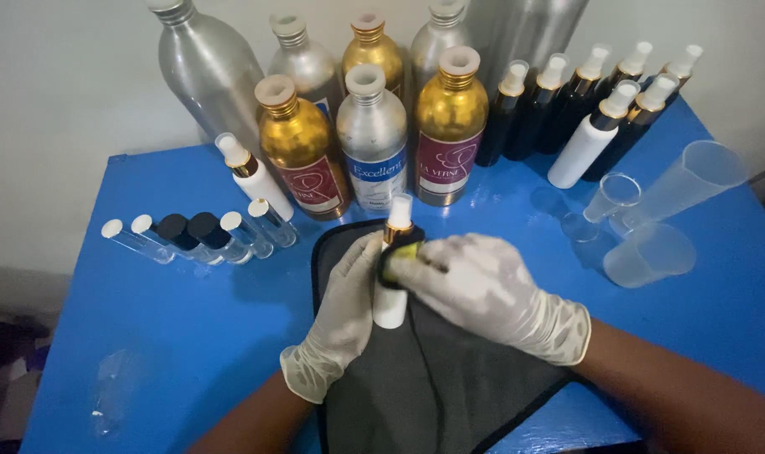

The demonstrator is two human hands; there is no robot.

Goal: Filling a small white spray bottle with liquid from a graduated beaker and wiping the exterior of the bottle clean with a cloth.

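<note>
- We hold a small white spray bottle (391,294) upright over a dark grey cloth (433,378) spread on the blue table (172,277), both hands in pale disposable gloves.
- Our left hand (344,315) wraps the bottle's white body from the left side, fingers curled close around it, thumb side toward the cloth.
- Our right hand (483,290) comes in from the right and pinches the dark collar just under the white cap, fingertips pressed together on it.
- The bottle's long axis runs nearly vertical in the view, cap toward the far edge of the table, base toward us; the right hand sits at the upper end, the left at the lower, and both touch it.
- Behind stand large gold bottles (302,155) and silver bottles (372,134), with a row of dark spray bottles (567,101) to the right.
- Small clear vials (197,237) lie in a row to the left; clear plastic measuring cups (651,252) lie tipped on the right.
</note>
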